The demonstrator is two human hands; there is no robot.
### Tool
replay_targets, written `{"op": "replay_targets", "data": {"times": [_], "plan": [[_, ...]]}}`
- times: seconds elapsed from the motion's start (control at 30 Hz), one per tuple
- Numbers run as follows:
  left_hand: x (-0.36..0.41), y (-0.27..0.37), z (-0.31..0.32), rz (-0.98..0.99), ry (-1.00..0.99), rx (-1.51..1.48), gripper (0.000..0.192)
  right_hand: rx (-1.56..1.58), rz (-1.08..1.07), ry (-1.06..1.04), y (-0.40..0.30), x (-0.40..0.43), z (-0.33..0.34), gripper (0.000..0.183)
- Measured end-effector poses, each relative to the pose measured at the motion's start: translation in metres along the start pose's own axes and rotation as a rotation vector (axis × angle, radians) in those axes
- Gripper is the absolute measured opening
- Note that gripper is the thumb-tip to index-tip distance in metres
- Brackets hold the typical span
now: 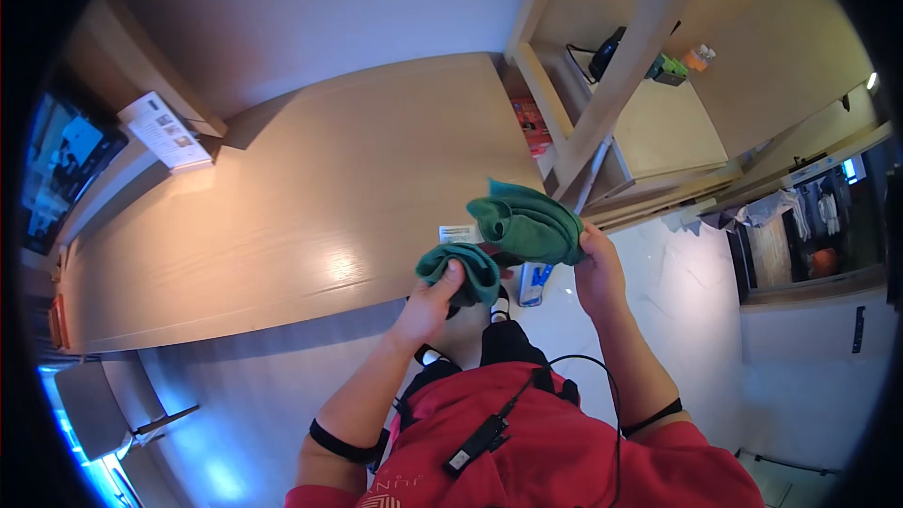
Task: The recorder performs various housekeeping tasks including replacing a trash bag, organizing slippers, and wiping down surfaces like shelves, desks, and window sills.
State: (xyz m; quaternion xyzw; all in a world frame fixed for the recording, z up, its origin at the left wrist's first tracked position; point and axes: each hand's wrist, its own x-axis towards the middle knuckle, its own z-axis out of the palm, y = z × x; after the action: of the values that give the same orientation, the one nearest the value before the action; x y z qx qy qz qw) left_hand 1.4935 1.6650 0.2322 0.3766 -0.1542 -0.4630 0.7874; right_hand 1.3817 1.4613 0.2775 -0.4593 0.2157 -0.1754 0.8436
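Green cloth is bunched in both of my hands, above the front edge of the wooden desk (pixel 367 155). My left hand (pixel 432 300) pinches a rolled green cloth bundle (pixel 462 269), thumb on top. On the right, my right hand (pixel 598 264) grips the outer end of a larger folded green cloth bundle (pixel 529 222). Whether the two bundles are one cloth or two, I cannot tell. Beside them shows a white tag (pixel 458 233) bearing writing; what it is fixed to is unclear.
A printed card stand (pixel 169 134) and a screen (pixel 67 169) are at the left. Right of the desk, a wooden cabinet (pixel 670 127) carries a black hair dryer (pixel 607 55) and small packages (pixel 667 70). A blue-and-white container (pixel 534 284) stands near my feet.
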Motion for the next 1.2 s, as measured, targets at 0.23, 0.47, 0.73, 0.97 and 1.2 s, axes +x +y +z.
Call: {"op": "replay_targets", "data": {"times": [0.23,0.47,0.73,0.97,1.2], "plan": [[-0.083,0.076,-0.023,0.291,0.043,0.170,0.064,-0.529,-0.325,0.145,-0.001,0.005,0.016,0.027],[-0.195,0.066,-0.116,0.594,0.520,-0.433,0.015,0.241,-0.600,0.421,-0.070,-0.011,-0.020,0.037],[-0.202,0.010,-0.117,0.026,0.863,-0.534,0.031,0.182,-0.692,0.462,-0.125,-0.014,0.004,0.026],[-0.190,-0.034,-0.121,-0.443,0.680,-0.384,0.068,-0.358,-0.405,0.551,-0.105,0.128,0.016,0.024],[-0.108,-0.099,-0.095,-0.421,0.836,0.145,0.060,-0.871,-0.242,0.165,0.085,0.262,-0.121,0.069]]}}
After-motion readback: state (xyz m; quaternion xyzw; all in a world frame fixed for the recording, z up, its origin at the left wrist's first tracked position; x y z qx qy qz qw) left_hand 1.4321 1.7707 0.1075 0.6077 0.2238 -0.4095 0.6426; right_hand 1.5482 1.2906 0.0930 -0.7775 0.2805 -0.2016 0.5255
